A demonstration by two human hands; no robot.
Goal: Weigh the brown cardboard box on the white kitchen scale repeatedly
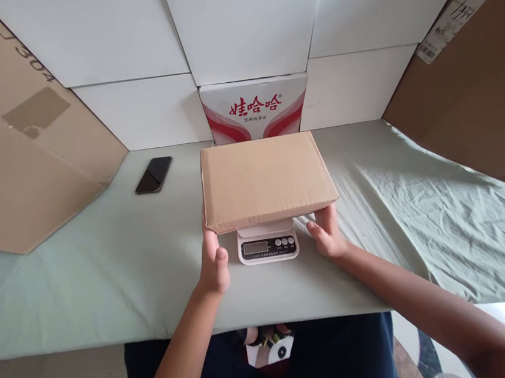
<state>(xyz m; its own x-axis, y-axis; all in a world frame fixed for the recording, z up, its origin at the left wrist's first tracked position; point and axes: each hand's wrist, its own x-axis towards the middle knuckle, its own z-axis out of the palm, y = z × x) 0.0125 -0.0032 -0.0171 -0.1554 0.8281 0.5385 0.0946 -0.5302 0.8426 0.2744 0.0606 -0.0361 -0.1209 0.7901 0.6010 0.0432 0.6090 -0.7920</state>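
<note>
A plain brown cardboard box (266, 178) sits over a small white kitchen scale (269, 249), covering most of its platform. Whether the box rests on the scale or is held just above it, I cannot tell. My left hand (214, 264) grips the box at its left front corner, thumb in view and fingers hidden along the side. Under the right front corner, my right hand (328, 235) holds the box, with its fingertips out of sight beneath. The scale's display and its buttons face me, and no digits can be read.
On the pale green cloth (107, 280) lies a black phone (154, 175), back left. Behind the brown box stands a white and red carton (256, 109) against white panels (133, 115). Large cardboard sheets flank both sides, one left (24, 168) and one right (466, 95).
</note>
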